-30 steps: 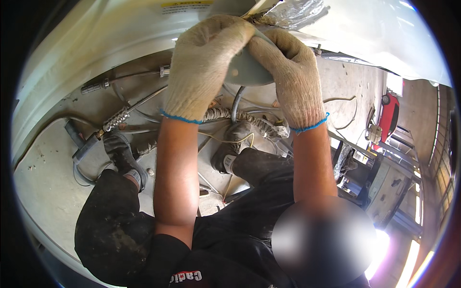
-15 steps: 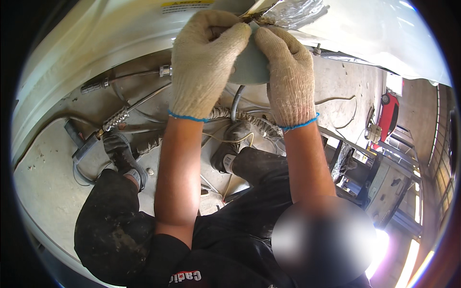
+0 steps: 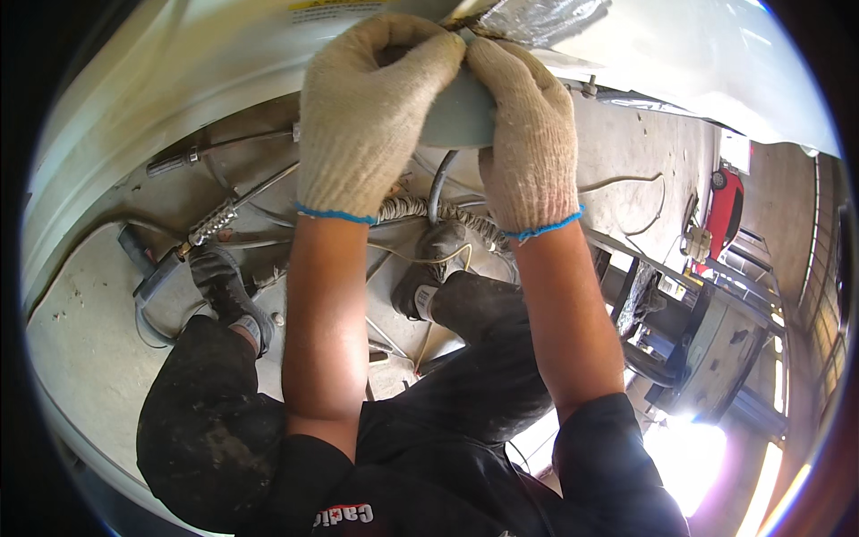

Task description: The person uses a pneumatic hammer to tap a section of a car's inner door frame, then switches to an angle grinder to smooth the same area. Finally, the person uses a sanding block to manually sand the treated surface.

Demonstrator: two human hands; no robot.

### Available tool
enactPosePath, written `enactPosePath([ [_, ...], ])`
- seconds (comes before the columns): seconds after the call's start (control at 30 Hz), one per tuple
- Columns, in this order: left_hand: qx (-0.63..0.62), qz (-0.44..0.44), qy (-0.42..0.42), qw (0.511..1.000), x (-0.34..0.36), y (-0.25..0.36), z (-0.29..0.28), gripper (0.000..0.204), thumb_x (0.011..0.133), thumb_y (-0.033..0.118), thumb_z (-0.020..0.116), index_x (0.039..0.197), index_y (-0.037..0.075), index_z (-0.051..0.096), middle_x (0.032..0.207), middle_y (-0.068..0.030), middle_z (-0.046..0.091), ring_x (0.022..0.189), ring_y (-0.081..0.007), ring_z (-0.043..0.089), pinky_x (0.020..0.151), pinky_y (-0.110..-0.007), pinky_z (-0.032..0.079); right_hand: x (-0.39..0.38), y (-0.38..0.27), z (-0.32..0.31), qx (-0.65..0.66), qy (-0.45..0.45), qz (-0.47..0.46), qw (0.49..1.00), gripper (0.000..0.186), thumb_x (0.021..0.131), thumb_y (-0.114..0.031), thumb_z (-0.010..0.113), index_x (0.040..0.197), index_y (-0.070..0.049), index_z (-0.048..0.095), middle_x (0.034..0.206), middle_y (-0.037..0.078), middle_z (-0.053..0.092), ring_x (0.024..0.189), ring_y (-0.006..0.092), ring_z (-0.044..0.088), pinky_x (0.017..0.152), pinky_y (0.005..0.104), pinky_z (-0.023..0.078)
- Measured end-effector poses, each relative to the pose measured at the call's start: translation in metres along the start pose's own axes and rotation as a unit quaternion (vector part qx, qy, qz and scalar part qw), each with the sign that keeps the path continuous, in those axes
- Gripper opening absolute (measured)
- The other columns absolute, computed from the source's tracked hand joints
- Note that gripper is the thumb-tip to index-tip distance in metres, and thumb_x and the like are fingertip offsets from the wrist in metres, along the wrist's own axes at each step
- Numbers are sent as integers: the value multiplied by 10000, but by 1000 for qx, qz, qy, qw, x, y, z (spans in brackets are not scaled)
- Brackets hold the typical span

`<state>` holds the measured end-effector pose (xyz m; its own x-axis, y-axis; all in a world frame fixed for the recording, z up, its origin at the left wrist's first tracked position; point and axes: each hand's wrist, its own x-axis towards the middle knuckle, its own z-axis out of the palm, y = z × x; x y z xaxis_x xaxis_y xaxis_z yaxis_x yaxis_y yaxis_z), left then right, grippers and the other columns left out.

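Both my hands wear off-white knit gloves with blue cuffs, raised in front of a white vehicle body. Between them hangs a thin grey-green sheet with a rounded lower edge, apparently a sanding disc [image 3: 458, 115]. My left hand [image 3: 365, 112] pinches its upper edge between thumb and fingers. From the other side, my right hand [image 3: 530, 130] grips the same edge, the two thumbs almost touching. Just above the fingertips are a dark, rough spot on the body panel and a crumpled silver foil patch [image 3: 548, 20]. The gloves cover parts of the disc.
A white body panel [image 3: 680, 63] arches overhead. On the concrete floor lie a gun-like tool with a metal rod [image 3: 165, 277], a second rod tool [image 3: 174, 163] and a cloth-wrapped hose [image 3: 416, 208]. A workshop cart [image 3: 716, 353] and a red car [image 3: 723, 210] stand at right.
Both hands have shifted slightly left and up with the disc between them. The grip looks the same.
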<state>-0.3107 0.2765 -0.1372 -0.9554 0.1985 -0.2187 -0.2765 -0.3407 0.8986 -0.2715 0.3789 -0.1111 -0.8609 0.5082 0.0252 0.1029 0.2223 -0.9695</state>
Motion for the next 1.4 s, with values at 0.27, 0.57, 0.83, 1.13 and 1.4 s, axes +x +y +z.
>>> enactPosePath([
  [0.27, -6, -7, 8, 1000, 3, 5, 3, 191, 823, 165, 747, 901, -8, 729, 768, -40, 686, 689, -69, 600, 626, -203, 468, -5, -15, 2, 53, 29, 85, 995, 295, 895, -233, 653, 933, 55, 710, 763, 12, 632, 676, 71, 537, 618, 239, 456],
  [0.57, 23, -24, 7, 999, 3, 9, -3, 177, 823, 168, 755, 922, 23, 737, 774, -6, 681, 680, -53, 594, 588, -193, 433, -9, -16, 11, 87, 51, 122, 987, 291, 890, -229, 641, 909, 53, 709, 744, 20, 622, 636, 74, 529, 569, 242, 452],
  [0.83, 46, -17, -16, 999, 7, 6, -6, 164, 824, 202, 763, 960, 110, 750, 822, 54, 684, 676, -8, 563, 550, -166, 359, -11, -17, 11, 90, 70, 130, 985, 287, 887, -225, 633, 903, 52, 706, 728, 27, 616, 595, 81, 529, 506, 248, 453],
  [1.13, 64, -26, -3, 998, 6, 8, -6, 168, 826, 203, 763, 953, 95, 751, 794, 62, 660, 654, -1, 527, 543, -172, 351, -6, -15, 20, 79, 58, 105, 990, 285, 888, -218, 631, 926, 55, 704, 731, 30, 619, 595, 89, 535, 492, 252, 453],
  [1.4, 36, 12, 2, 999, 8, 0, -3, 145, 822, 165, 769, 935, 77, 747, 772, 64, 642, 596, -2, 464, 519, -166, 318, -7, -16, 18, 83, 56, 105, 989, 288, 890, -213, 630, 949, 60, 703, 748, 30, 626, 634, 91, 533, 544, 249, 448],
])
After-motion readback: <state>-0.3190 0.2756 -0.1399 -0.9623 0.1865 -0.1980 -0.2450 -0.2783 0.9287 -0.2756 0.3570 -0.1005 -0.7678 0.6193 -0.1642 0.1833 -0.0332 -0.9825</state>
